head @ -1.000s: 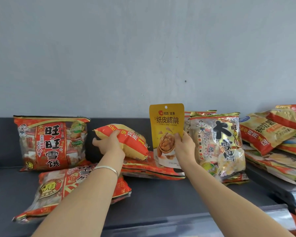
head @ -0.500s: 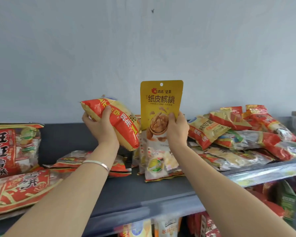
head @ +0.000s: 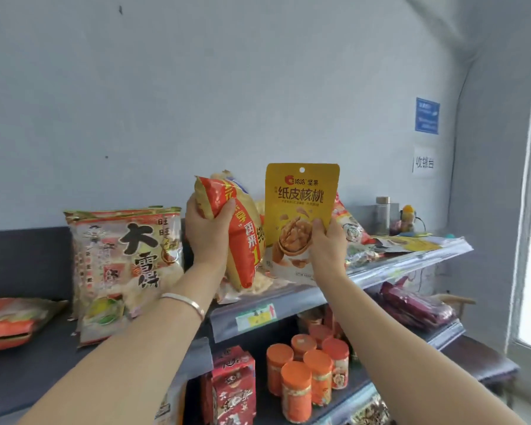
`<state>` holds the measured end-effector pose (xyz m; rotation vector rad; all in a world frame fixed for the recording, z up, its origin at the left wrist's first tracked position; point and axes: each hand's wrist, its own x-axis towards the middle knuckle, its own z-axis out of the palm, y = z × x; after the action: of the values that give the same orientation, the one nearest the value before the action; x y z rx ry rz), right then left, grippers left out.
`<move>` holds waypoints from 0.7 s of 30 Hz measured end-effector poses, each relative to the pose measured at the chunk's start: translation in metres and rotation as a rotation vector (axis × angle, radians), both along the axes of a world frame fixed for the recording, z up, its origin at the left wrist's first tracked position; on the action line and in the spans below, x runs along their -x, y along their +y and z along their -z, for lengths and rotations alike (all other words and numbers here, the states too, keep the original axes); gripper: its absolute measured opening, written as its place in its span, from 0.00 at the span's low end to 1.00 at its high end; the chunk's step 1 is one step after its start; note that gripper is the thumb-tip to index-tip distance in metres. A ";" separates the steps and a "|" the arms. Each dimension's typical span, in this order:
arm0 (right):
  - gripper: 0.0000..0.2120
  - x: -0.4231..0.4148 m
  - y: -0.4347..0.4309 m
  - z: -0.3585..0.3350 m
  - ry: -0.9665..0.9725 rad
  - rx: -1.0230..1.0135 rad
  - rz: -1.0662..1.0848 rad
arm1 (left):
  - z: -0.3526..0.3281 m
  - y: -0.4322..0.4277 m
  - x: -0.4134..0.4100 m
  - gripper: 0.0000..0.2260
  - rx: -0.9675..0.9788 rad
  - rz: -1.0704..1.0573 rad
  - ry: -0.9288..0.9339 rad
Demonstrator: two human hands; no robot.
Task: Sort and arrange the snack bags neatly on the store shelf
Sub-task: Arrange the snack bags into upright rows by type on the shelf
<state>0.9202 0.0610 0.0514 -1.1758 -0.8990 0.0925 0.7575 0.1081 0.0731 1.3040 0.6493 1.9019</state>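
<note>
Yellow pouch (head: 301, 210): held upright and clear of the shelf (head: 288, 297), pinched at its lower right edge by the right hand (head: 327, 250).
Red-and-yellow bag (head: 242, 240): clasped round its upper part by the left hand (head: 207, 237), fingers and thumb curled about it. It stands almost on end, just beside the pouch.
Shift: a second ago both bags sat low among the stock at the back of the shelf. Both are now raised and carried rightward, the left one turned from tilted to near upright, and the red 旺旺雪饼 packs have passed out of view.
Meaning: both bags look pulled from a group they did not match and bound for the loose heap of bags (head: 353, 237) at the shelf's right end. Neither has been set down yet.
Pouch print: 洽洽 坚果 above 纸皮核桃, with a picture of walnuts.
Large bag (head: 126, 265): 旺旺 and 大雪饼 in bold black, standing left of the hands.
Red bag print: only fragments show, among them 再来.
Wall signs: the white sign (head: 423, 162) reads 收银台; the blue sign (head: 426, 115) is too small to read.
Price tag (head: 255, 317): illegible.
</note>
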 end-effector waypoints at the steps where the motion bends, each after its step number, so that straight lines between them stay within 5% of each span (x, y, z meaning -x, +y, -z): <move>1: 0.11 -0.015 -0.002 0.000 0.007 -0.006 0.015 | -0.001 0.002 -0.017 0.21 -0.016 0.018 0.032; 14: 0.12 -0.173 0.064 -0.024 0.040 -0.075 0.263 | -0.028 0.089 -0.171 0.27 -0.417 -0.179 0.507; 21: 0.12 -0.255 0.111 -0.023 0.051 -0.042 0.388 | -0.042 0.150 -0.227 0.27 -0.366 -0.171 0.501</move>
<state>1.1750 0.1720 0.0746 -1.2829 -0.6127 -0.2089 0.9849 0.2585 0.1155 2.0550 0.6933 1.8959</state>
